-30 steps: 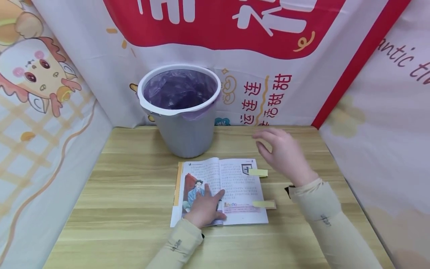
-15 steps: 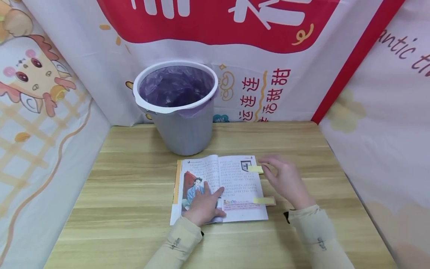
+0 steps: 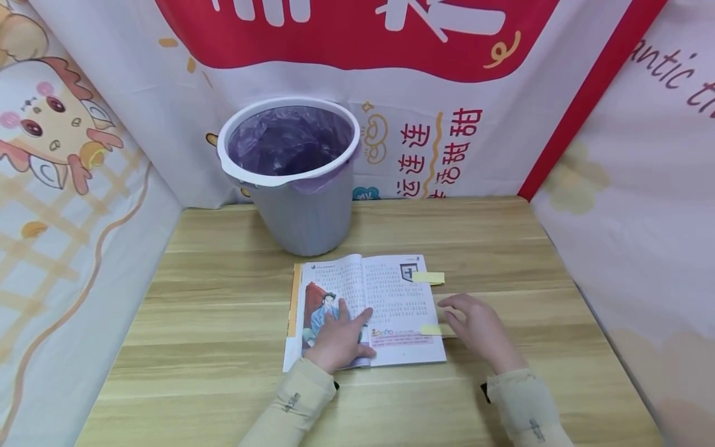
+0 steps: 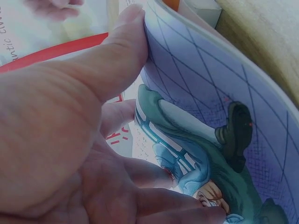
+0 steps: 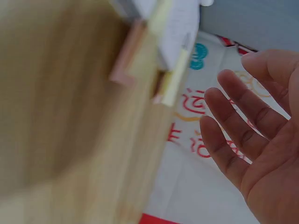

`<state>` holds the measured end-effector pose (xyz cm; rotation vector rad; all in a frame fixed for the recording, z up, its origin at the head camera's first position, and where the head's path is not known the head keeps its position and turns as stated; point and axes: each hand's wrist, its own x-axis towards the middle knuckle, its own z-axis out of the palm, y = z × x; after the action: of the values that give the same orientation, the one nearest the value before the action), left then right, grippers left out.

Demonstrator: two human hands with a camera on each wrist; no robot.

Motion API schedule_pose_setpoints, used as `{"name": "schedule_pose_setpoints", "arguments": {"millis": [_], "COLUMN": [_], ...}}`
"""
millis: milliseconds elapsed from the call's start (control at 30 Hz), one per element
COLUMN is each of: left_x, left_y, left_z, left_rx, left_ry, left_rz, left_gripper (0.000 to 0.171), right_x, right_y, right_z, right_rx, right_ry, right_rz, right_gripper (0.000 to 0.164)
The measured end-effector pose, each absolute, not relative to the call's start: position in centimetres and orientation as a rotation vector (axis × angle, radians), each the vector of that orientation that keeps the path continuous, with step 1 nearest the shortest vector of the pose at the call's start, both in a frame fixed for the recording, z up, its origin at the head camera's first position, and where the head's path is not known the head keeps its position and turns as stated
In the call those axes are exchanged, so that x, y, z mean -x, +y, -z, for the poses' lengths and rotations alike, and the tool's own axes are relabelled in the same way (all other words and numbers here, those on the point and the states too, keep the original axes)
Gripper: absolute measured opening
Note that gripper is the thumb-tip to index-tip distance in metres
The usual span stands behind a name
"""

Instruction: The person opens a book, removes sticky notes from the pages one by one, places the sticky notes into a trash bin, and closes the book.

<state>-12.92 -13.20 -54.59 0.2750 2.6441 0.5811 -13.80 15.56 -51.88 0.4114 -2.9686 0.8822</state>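
A: Where is the book (image 3: 385,301)?

B: Face up on the wooden table (image 3: 223,323), two pages showing, on the person's side of the grey bin (image 3: 304,217)

A: What does the left hand (image 3: 337,340) do there?

B: It rests on the lower part of the left page with fingers spread, partly covering a printed seated figure (image 3: 315,310); its thumb reaches the centre fold. It grasps nothing, and the left wrist view shows the page curving beside the thumb

A: And the right hand (image 3: 480,326)?

B: Just off the right edge of the book, its fingers loosely bent around nothing. The lower yellow strip (image 3: 432,329) is the nearest thing to it, and in the right wrist view the fingers are clear of both strips

A: Where is the other one?

B: The upper yellow strip (image 3: 428,278) crosses the same page edge higher up, beside a dark printed emblem (image 3: 408,272)

A: Anything behind?

B: The bin, lined with purple plastic (image 3: 296,136), stands before a red and white banner (image 3: 385,46)
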Motion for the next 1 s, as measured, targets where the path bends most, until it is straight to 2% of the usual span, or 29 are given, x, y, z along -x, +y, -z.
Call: {"name": "schedule_pose_setpoints", "arguments": {"millis": [533, 1000], "left_x": [13.0, 13.0], "left_y": [-13.1, -13.0], "left_z": [54.6, 54.6], "left_rx": [-0.264, -0.277], "left_ry": [2.646, 2.65], "left_rz": [-0.573, -0.56], "left_gripper": [0.086, 0.086], "right_x": [12.3, 12.1], "right_y": [17.2, 17.9], "right_z": [55.5, 56.6], "right_rx": [-0.323, -0.32], "right_ry": [-3.157, -3.112], "right_rz": [-0.706, -0.688], "right_gripper": [0.03, 0.029]}}
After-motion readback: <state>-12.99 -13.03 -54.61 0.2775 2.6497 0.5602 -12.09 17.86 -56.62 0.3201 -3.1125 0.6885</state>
